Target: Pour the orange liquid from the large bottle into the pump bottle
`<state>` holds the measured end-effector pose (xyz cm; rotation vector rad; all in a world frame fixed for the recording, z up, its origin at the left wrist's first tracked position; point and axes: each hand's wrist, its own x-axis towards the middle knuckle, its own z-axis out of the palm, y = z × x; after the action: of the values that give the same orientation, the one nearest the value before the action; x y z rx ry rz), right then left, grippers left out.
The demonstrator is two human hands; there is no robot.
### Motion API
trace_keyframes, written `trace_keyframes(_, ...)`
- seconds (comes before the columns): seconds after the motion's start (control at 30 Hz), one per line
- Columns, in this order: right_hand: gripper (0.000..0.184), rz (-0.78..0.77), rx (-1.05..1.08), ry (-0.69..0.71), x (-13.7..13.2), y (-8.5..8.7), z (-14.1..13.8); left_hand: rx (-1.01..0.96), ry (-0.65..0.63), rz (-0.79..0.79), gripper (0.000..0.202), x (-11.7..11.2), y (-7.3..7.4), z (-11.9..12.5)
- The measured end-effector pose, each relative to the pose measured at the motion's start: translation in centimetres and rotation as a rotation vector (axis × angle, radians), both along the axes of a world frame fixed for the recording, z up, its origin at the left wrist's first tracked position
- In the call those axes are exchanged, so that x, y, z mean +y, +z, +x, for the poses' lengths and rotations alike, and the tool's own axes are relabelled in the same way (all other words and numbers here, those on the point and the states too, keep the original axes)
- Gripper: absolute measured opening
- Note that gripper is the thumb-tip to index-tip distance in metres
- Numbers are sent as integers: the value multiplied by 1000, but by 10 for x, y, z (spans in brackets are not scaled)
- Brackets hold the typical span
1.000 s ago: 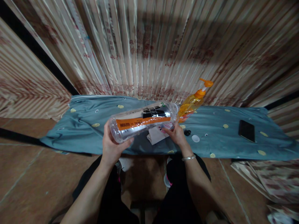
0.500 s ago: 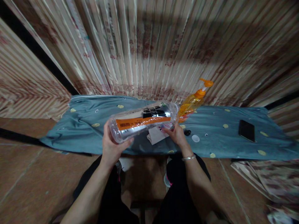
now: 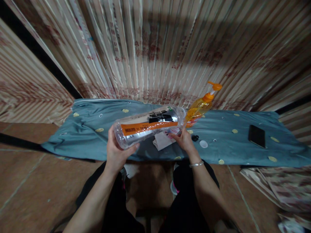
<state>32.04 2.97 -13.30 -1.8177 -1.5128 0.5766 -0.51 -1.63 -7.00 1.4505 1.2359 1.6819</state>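
Note:
A large clear plastic bottle point(image 3: 148, 124) with an orange and black label lies almost sideways in the air, its mouth end to the right and slightly raised. My left hand point(image 3: 118, 150) is wrapped around its base. Below the mouth end is my right hand point(image 3: 183, 139), closed at the bottle's shoulder, with some fingers hidden behind it. Near the right thumb shows a small pink-and-white printed patch point(image 3: 173, 130). Under the bottle lies a folded pale cloth point(image 3: 162, 140). An orange pump bottle point(image 3: 198, 108) of yellow liquid stands just beyond the mouth end.
A blue-green cloth with yellow prints covers the low table point(image 3: 233, 152). Right of my right hand lie a small black object point(image 3: 194, 138) and a white round lid point(image 3: 203, 144). A dark phone-like slab point(image 3: 257, 136) rests farther right. Behind the table hangs a pleated curtain point(image 3: 155, 48).

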Motion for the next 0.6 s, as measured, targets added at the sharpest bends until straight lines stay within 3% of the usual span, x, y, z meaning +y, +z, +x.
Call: trace_keyframes(0.6,72,22,2,16,-1,0,-1,-11,-3,-9,108,-3,6,3)
